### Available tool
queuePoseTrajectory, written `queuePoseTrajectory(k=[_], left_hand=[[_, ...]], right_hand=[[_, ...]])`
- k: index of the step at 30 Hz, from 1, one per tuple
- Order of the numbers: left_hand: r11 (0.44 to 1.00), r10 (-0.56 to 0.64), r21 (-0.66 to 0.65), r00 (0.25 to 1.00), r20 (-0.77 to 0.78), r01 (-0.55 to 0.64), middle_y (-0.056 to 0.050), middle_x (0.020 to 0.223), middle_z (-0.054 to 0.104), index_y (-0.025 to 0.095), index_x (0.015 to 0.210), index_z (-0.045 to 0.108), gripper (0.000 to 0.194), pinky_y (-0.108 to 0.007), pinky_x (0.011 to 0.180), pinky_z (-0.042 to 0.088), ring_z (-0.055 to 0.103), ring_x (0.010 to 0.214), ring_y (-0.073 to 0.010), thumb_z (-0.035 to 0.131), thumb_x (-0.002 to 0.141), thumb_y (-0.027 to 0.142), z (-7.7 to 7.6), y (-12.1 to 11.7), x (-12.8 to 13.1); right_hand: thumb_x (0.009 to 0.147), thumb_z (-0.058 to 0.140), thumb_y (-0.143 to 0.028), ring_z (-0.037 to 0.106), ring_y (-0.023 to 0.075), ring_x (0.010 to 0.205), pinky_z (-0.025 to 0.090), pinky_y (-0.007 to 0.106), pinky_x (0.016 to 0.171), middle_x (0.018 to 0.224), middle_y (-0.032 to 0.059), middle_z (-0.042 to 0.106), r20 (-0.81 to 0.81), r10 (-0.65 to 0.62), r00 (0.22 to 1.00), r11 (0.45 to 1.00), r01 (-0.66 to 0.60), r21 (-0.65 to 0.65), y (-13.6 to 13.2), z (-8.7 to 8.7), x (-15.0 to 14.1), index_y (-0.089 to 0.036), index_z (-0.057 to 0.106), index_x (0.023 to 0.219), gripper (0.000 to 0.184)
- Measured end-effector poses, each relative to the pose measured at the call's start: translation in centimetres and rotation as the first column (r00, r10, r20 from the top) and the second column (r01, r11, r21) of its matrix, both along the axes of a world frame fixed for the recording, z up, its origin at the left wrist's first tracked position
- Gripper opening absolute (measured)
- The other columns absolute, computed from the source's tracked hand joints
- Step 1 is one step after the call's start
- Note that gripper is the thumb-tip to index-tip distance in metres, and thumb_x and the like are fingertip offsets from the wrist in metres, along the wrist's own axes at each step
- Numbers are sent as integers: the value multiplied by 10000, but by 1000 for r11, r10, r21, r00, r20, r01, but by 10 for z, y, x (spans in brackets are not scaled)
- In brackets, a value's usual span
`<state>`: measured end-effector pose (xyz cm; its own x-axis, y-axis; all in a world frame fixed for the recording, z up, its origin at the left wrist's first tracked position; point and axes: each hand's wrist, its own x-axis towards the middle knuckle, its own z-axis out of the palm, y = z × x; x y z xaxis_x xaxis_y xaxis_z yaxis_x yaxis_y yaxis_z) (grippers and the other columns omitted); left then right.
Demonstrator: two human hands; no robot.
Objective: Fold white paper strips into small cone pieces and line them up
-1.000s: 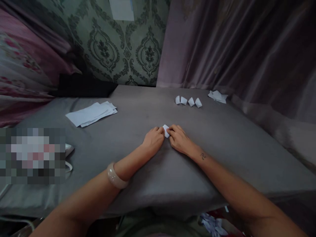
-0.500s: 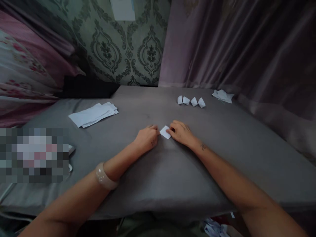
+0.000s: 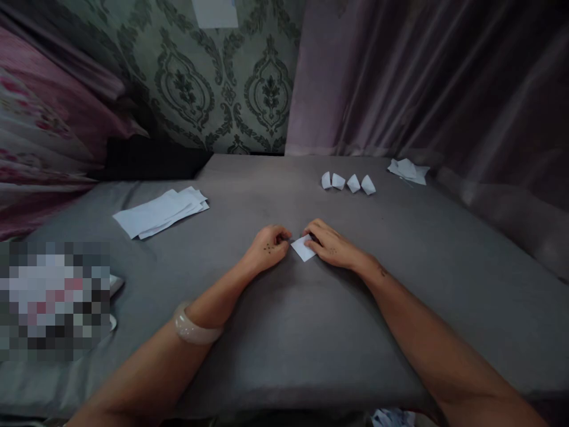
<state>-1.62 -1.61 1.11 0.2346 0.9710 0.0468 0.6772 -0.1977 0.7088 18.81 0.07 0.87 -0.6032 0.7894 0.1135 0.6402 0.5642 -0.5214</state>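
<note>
A small folded square of white paper (image 3: 303,249) lies on the grey cloth, one corner toward me. My right hand (image 3: 331,244) grips its right side, the thumb on top and the fingers curled at the far edge. Just left of the paper is my left hand (image 3: 269,248), its fingers bent and a gap showing between thumb and forefinger. It appears to hold nothing, and its fingertips are close to the paper's left corner. Beyond my hands stand several folded white paper shapes (image 3: 353,184) in a row.
A stack of white paper sheets (image 3: 162,213) lies to the left, with a black cloth (image 3: 153,159) behind it. Paper scraps (image 3: 408,171) sit at the far right by the curtain (image 3: 355,77). A blurred-out object (image 3: 51,299) is at the left edge.
My left hand has loosened, its thumb and forefinger now parted. The right hand keeps its hold on the folded paper. The view has shifted slightly.
</note>
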Motion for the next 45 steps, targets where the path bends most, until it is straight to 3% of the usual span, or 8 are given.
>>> queuePoseTrajectory(k=[6,12,17,20,26,35,40,45], left_hand=[[998,-33,-46,996,79,37,-75,903,676,125,1021,641,312,-285,687,466,588,742,-163,526,733,150,4,-5,4],[992,-45,-97,959,280,75,-62,901,661,131,1057,629,353,-289,707,456,572,754,-152,639,712,206,-11,-2,6],[940,173,-334,742,647,72,-37,779,660,121,906,671,245,-246,662,441,576,677,-117,686,703,255,-5,-3,10],[943,266,-333,611,746,-5,-22,767,668,142,845,687,197,-224,644,431,566,666,-102,711,694,268,7,-6,12],[958,271,-280,534,801,-67,-8,771,668,162,834,710,190,-207,625,422,540,653,-84,741,688,278,12,-8,12],[955,286,-285,505,815,-81,-10,681,650,152,738,722,168,-218,627,424,540,643,-92,732,710,318,10,-8,12],[951,289,-303,548,785,-68,-4,630,641,146,662,693,174,-222,594,424,540,587,-92,753,682,308,16,-13,14],[950,243,-307,494,835,51,-30,752,699,150,799,722,180,-243,666,466,604,667,-120,762,688,286,14,-14,15]], right_hand=[[844,506,-261,504,143,738,404,283,707,897,25,522,-24,-102,994,994,101,-47,-1,0,0,-206,514,904,82],[799,574,-291,494,116,647,387,246,594,780,-13,512,-185,-172,968,964,126,-235,-3,0,0,-205,512,804,106],[772,623,-299,532,124,701,425,262,632,860,10,580,-339,-218,915,967,156,-200,-6,7,-4,-206,573,873,146],[746,656,-310,586,165,845,456,303,729,988,53,647,-450,-312,837,947,236,-218,-10,13,-10,-211,607,1053,326],[753,639,-438,613,174,765,465,315,722,806,29,706,-536,-476,698,833,162,-529,-19,21,-22,-194,733,872,287],[741,679,-419,611,160,801,459,307,748,843,24,704,-588,-474,655,794,30,-607,-23,19,-25,-226,732,950,290],[701,712,-387,617,157,774,471,313,755,816,28,707,-600,-548,583,800,156,-580,-24,25,-28,-209,733,822,216],[705,699,-385,604,149,735,474,305,728,759,16,703,-617,-558,555,805,180,-566,-24,26,-28,-207,736,763,191]])
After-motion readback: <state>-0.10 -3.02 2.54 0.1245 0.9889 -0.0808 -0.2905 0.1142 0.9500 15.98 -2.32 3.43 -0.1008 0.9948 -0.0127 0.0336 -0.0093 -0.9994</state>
